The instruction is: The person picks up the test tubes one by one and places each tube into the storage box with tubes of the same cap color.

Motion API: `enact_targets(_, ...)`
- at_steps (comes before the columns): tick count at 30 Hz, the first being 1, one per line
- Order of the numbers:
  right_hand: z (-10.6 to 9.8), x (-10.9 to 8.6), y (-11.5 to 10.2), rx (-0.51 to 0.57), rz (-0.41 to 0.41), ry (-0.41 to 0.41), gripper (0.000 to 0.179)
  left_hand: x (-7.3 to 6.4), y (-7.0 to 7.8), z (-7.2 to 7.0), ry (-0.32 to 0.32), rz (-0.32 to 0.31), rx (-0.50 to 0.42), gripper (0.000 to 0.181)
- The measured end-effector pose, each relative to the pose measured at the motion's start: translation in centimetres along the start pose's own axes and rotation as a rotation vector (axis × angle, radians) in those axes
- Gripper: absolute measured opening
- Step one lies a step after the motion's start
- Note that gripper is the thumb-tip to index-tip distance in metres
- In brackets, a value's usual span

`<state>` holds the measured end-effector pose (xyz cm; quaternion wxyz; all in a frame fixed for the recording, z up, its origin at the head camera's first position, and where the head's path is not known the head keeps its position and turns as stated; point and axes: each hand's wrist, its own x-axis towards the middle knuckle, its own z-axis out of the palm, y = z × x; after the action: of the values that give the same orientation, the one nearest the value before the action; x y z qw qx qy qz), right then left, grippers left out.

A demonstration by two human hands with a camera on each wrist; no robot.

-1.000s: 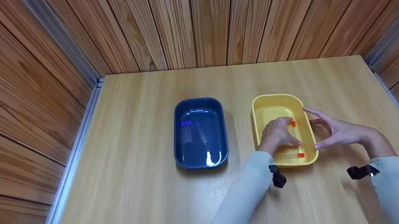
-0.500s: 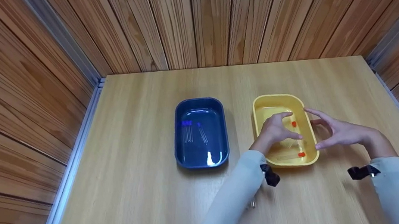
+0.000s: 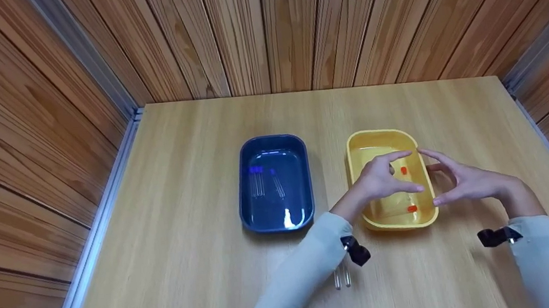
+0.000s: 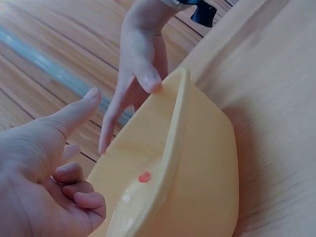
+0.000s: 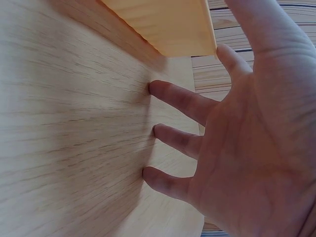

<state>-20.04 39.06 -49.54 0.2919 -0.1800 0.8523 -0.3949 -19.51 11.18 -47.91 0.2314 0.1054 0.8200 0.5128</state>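
Note:
Over the yellow tray (image 3: 357, 150) hovers my left hand (image 3: 382, 179), thumb and index finger spread wide, its other fingers curled and holding nothing visible. My right hand (image 3: 471, 183) touches the tray's right rim with thumb and index finger; in the right wrist view its other fingertips (image 5: 160, 88) rest on the tabletop. Two orange caps (image 3: 403, 171) show inside the tray, apparently on clear tubes; the tube bodies are faint or hidden by the left hand. In the left wrist view, one reddish cap (image 4: 144, 177) lies at the tray's bottom.
Left of the yellow tray stands a dark blue tray (image 3: 278, 226) holding several thin clear tubes (image 3: 257, 183) with purple-blue caps. Two clear tubes (image 3: 347, 276) lie on the table beside my left forearm, partly covered. Wood-panelled walls (image 3: 286, 28) surround the table.
My left thumb and index finger have spread apart and my left forearm has shifted left, uncovering two clear tubes on the table. The nearer orange cap has moved slightly. My right hand stays put.

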Motion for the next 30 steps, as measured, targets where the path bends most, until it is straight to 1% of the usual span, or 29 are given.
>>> enact_targets(3, 0.1, 0.2, 0.0, 0.009, 0.011, 0.002, 0.128, -0.6, -0.2, -0.4, -0.002, 0.071, 0.027, 0.084)
enact_targets(5, 0.1, 0.3, 0.1, 0.014, 0.013, 0.001, 0.128, -1.0, -0.5, -0.6, 0.008, 0.105, 0.036, 0.084)
enact_targets(8, 0.1, 0.2, 0.2, 0.003, 0.011, 0.001, 0.129, -2.0, -0.9, -1.0, 0.028, 0.126, 0.040, 0.083)
enact_targets(11, 0.1, 0.1, 0.1, -0.001, 0.007, 0.003, 0.129, -3.0, -1.2, -1.3, 0.029, 0.151, 0.039, 0.083)
enact_targets(14, 0.0, -0.1, 0.0, 0.001, 0.008, 0.002, 0.128, -4.2, -1.5, -1.5, 0.007, 0.157, 0.042, 0.083)
enact_targets(18, -0.1, -0.4, -0.1, -0.004, 0.020, 0.007, 0.128, -5.7, -2.1, -1.6, -0.029, 0.164, 0.068, 0.082)
enact_targets(20, 0.0, -0.4, -0.1, -0.006, 0.025, 0.011, 0.129, -6.4, -2.5, -1.7, -0.046, 0.178, 0.086, 0.083)
enact_targets(25, 0.0, -0.3, -0.1, 0.001, 0.014, 0.013, 0.129, -7.7, -4.0, -1.7, -0.080, 0.240, 0.138, 0.090)
enact_targets(27, 0.1, -0.2, 0.0, -0.001, 0.013, 0.014, 0.129, -8.2, -4.9, -1.8, -0.084, 0.277, 0.167, 0.093)
enact_targets(30, 0.2, -0.1, 0.0, -0.004, 0.019, 0.015, 0.130, -8.9, -6.1, -2.0, -0.079, 0.313, 0.192, 0.096)
